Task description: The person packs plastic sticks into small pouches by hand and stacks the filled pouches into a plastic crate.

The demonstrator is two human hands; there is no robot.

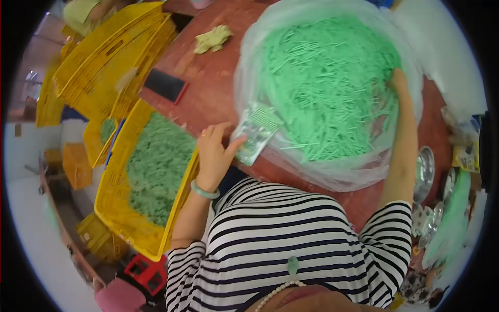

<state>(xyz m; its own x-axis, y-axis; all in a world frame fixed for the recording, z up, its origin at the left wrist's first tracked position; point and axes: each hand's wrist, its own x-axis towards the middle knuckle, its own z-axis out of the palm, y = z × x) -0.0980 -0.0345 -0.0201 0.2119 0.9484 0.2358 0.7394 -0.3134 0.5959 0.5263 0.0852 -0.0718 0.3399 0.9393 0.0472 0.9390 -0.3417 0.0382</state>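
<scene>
My left hand (214,151) is at the table's near edge, its thumb over the left side of a clear, printed plastic packet (252,144). A row of short green sticks shows at the packet's upper end. To the right, a big clear plastic bag (249,67) lies opened out on the table, heaped with loose light-green sticks (327,88). At the heap's right edge, my right hand (397,82) reaches down among the sticks, which hide its fingertips.
A yellow crate (117,203) full of small green pieces (158,166) stands left of my left arm. Stacked yellow crates (99,62) are behind it. A dark red-edged tray-like object (165,86) and a crumpled yellow cloth (213,39) lie on the red table (208,73). Metal bowls (425,174) sit at right.
</scene>
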